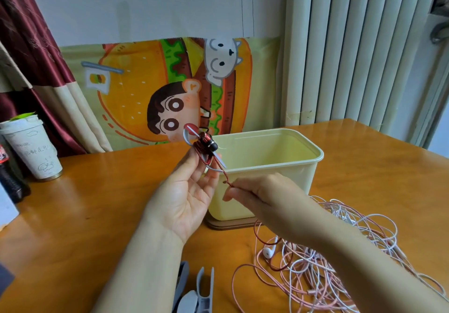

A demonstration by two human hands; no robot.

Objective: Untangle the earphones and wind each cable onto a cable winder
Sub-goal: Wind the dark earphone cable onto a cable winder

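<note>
The left hand (184, 200), palm toward the camera, pinches a grey cable winder (187, 134) at its fingertips and holds it up in front of a pale yellow tub (315, 153). Red earbuds (208, 142) sit on the winder. Just below it, the right hand (257, 196) pinches the red cable (222, 170) taut. A tangle of pink and white cables (340, 269) lies on the bench (97, 203) at the right, and spare grey winders (204, 288) lie near the front edge.
</note>
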